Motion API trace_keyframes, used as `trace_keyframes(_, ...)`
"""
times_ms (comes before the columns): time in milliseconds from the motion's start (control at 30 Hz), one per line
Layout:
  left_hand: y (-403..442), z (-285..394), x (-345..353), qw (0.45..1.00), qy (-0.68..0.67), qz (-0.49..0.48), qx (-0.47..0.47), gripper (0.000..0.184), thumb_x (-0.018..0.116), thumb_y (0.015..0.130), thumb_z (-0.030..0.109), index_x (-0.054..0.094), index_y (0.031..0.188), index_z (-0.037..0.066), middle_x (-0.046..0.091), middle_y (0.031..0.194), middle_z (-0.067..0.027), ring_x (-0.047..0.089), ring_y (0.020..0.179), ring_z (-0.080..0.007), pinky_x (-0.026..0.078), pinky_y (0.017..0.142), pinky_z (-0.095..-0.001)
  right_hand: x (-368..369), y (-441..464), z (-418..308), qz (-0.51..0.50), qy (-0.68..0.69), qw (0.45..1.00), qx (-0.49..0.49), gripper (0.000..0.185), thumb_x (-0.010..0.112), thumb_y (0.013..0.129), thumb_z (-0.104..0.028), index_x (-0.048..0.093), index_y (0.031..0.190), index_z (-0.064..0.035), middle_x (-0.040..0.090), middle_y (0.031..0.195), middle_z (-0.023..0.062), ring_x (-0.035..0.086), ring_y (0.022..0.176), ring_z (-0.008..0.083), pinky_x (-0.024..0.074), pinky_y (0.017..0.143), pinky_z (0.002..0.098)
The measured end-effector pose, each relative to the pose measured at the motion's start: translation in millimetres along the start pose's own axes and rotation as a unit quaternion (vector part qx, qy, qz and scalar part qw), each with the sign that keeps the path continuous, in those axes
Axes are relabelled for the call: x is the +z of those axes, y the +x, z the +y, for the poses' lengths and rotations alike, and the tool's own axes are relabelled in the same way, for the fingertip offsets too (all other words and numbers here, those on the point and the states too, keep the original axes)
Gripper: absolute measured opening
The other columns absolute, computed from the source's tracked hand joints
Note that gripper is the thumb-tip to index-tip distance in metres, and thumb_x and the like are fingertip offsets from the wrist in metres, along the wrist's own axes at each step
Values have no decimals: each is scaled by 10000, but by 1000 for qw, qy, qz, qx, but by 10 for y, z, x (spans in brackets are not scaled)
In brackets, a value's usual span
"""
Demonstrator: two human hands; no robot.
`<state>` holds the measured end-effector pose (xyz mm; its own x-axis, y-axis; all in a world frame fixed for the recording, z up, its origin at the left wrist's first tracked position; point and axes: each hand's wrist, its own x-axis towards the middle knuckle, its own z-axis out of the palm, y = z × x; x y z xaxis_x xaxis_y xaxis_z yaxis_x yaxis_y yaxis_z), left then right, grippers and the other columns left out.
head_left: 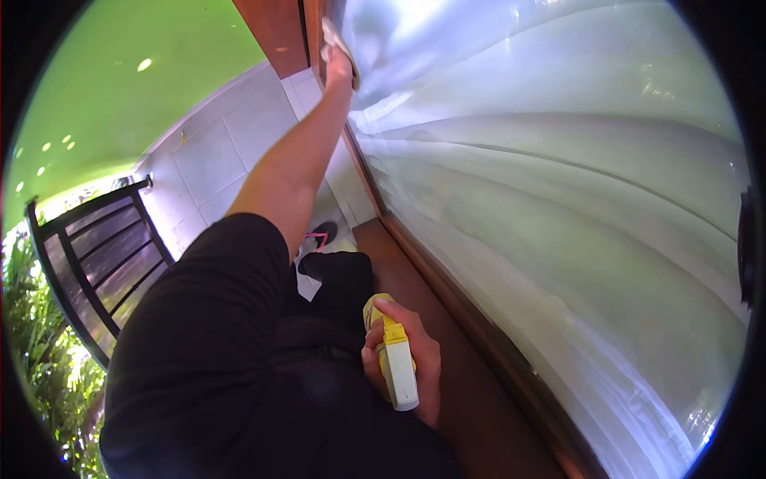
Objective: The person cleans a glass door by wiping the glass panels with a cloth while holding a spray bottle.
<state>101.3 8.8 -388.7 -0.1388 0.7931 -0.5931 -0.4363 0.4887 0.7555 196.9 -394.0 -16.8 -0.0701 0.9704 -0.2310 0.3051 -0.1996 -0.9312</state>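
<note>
My left hand (340, 67) is stretched out far ahead at the edge of a large glass pane (511, 207). It is closed on a pale cloth (330, 33), which rests against the glass beside the wooden frame (459, 315). Low in front of my body, my right hand (424, 351) grips a spray bottle (401, 374) with a white and yellow head. Most of the bottle's body is hidden by the fingers and the head.
Behind the glass hang pale curtain folds. A dark metal railing or chair back (100, 255) stands on the left, with plants (36, 335) beyond. Light tiles (207, 156) and a green surface (152, 88) lie further off. A dark sandal with pink straps (323, 234) shows below.
</note>
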Motion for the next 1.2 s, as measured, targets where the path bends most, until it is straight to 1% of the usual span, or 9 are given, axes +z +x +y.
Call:
trace_keyframes(67, -399, -316, 72, 998, -35, 56, -12, 710, 292, 998, 569, 495, 1380, 6, 572, 1326, -185, 541, 1231, -318, 429, 1043, -439, 8, 15, -20, -2, -2, 1000, -4, 549, 657, 799, 57, 514, 1325, -7, 620, 791, 34, 610, 770, 126, 482, 885, 306)
trace_keyframes(267, -1803, -1313, 33, 973, -59, -30, -223, 790, 282, 939, 754, 514, 1339, 114, 590, 1265, -157, 601, 1076, -352, 502, 893, -550, 17, 49, -131, -11, -19, 1000, -7, 578, 667, 792, 62, 506, 1343, -8, 618, 795, 37, 603, 759, 125, 475, 896, 308)
trace_keyframes(400, -2774, -1308, 134, 909, -78, -77, -403, 835, 227, 923, 782, 357, 1499, 191, 468, 1446, -86, 462, 1295, -245, 464, 930, -477, 17, 44, -142, -11, -28, 999, -19, 582, 662, 787, 74, 506, 1342, -6, 613, 792, 36, 598, 751, 123, 476, 875, 292)
trace_keyframes(867, -2638, 241, 560, 963, -227, -123, -84, 802, 266, 1004, 648, 268, 1533, 45, 350, 1549, -104, 376, 1379, -225, 311, 1128, -329, 25, 63, -222, -7, 18, 1000, -3, 598, 650, 778, 104, 519, 1348, -21, 603, 788, 26, 576, 734, 105, 471, 783, 253)
trace_keyframes(967, -2514, 1051, 589, 964, -231, -129, 19, 919, 406, 956, 687, 264, 1511, -31, 347, 1534, -154, 380, 1369, -253, 317, 1127, -370, 20, 84, -230, -8, 14, 1000, -10, 603, 653, 778, 97, 522, 1353, -31, 604, 789, 25, 581, 746, 103, 471, 784, 255)
trace_keyframes(1033, -2456, 1643, 639, 968, -214, -113, 63, 702, 430, 1005, 571, 375, 1460, 39, 482, 1431, -132, 496, 1281, -271, 424, 1070, -416, 22, 84, -200, -16, 14, 1000, -8, 605, 656, 780, 88, 521, 1357, -36, 606, 791, 26, 586, 754, 102, 471, 785, 258)
trace_keyframes(1067, -2418, 1884, 688, 978, -154, -121, 65, 714, 352, 1023, 572, 327, 1496, 37, 451, 1458, -157, 463, 1313, -282, 380, 1103, -393, 8, 89, -183, -19, 15, 1000, -5, 605, 657, 782, 84, 521, 1358, -38, 607, 795, 25, 588, 756, 103, 472, 787, 258)
trace_keyframes(1100, -2298, 1996, 753, 968, -191, -138, 86, 718, 339, 1043, 468, 234, 1528, -51, 341, 1537, -265, 306, 1438, -386, 205, 1175, -411, 2, 95, -179, -21, 16, 1000, -2, 605, 658, 783, 80, 521, 1359, -40, 608, 799, 25, 590, 758, 103, 472, 789, 259)
trace_keyframes(1200, -1849, 1760, 776, 989, -77, -42, 120, 763, 346, 1028, 538, 285, 1505, -54, 402, 1485, -265, 384, 1386, -356, 249, 1162, -387, 10, 102, -153, -16, 14, 1000, -5, 605, 660, 786, 71, 520, 1363, -44, 610, 812, 21, 593, 763, 103, 472, 796, 257)
